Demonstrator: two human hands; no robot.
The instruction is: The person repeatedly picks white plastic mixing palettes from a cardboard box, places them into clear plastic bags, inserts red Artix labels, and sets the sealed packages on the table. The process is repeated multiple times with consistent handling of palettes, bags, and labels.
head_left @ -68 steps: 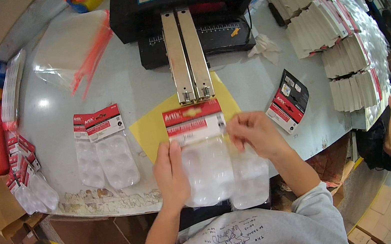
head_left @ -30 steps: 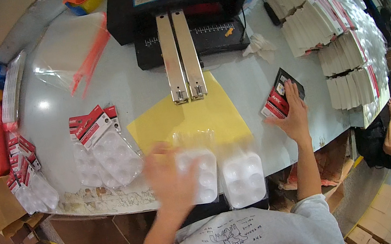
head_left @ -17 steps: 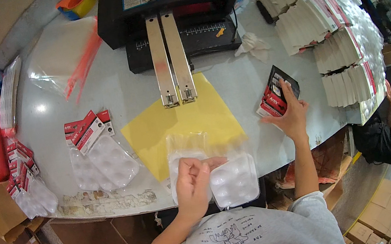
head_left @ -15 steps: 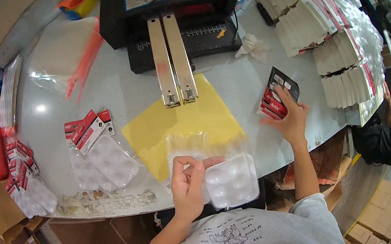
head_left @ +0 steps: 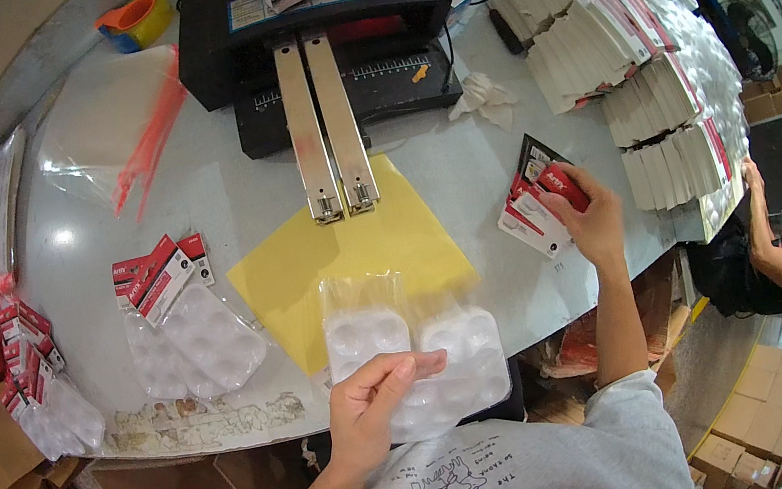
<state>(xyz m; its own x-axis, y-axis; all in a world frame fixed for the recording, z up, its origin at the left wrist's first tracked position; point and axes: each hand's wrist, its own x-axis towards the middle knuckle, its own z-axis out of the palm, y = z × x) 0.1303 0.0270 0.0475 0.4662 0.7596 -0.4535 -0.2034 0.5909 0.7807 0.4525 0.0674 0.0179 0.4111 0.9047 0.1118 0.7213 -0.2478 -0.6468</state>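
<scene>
My left hand (head_left: pixel 368 412) is closed at the table's front edge, over white plastic trays with round wells in clear bags. It grips the nearer bagged tray (head_left: pixel 469 359); another bagged tray (head_left: pixel 366 334) lies beside it, partly on a yellow sheet (head_left: pixel 352 250). At the right, my right hand (head_left: pixel 595 219) pinches a red-and-white header card (head_left: pixel 556 187) between thumb and fingers. That card is above a small fanned pile of cards (head_left: pixel 532 223), which has a black one at its back.
A black sealing machine (head_left: pixel 321 47) with two metal arms stands at the back. Bagged trays with cards (head_left: pixel 208 338) lie at left, near a pile of clear bags (head_left: pixel 105 125). Card stacks (head_left: pixel 673 172) line the right. Beyond them another person's arm (head_left: pixel 761 219) shows.
My right hand has drawn a red-and-white card up and to the right from the pile. My left hand has moved slightly down. The view has shifted a little.
</scene>
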